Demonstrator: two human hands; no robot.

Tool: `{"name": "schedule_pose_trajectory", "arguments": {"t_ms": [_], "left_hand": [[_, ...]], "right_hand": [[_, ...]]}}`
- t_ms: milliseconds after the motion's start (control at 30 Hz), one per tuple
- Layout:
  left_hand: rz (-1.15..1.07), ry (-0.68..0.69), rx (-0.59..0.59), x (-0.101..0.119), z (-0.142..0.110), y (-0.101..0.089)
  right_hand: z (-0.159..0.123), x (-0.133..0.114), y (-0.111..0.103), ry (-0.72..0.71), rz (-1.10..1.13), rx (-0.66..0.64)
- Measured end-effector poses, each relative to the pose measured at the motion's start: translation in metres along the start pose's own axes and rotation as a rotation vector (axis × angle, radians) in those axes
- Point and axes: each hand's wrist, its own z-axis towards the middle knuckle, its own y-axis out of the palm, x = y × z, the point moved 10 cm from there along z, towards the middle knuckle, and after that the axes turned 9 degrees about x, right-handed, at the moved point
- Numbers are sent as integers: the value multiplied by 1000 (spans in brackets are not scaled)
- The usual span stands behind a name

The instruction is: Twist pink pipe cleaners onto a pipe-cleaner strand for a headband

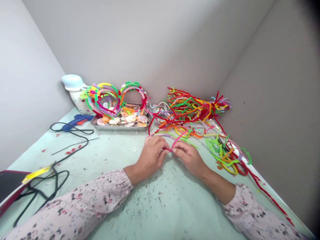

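Note:
A pink pipe cleaner [179,138] is pinched between my two hands over the middle of the table. My left hand [153,154] is closed, thumb against fingers, at its darker pink-red end. Close beside it, my right hand [190,156] grips the same pipe cleaner, and a free length sticks up to the upper right. Behind my fingers curves a pale lilac band [166,135] that looks like a wrapped headband. My hands partly hide it, so I cannot tell whether they also hold it.
Colourful wrapped headbands [107,96] stand in a metal tray [117,128] of seashells. Left are a blue glue gun [77,121], a black cord [85,145] and a white container [77,96]. Loose pipe cleaners [190,106] heap at the back right; more [226,156] lie along the right edge.

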Motion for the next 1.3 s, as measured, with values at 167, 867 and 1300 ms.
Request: {"name": "schedule_pose_trajectory", "arguments": {"t_ms": [167,867,1300], "left_hand": [[-9,-6,-5,-1,0,0],[-82,-120,85,-10,3,-10],[-95,-104,95,-10,3,-11]], "right_hand": [[-1,3,2,17,8,-13],[-12,-47,-19,-471,-308,277],[-12,-45,-19,-456,-299,278]]}}
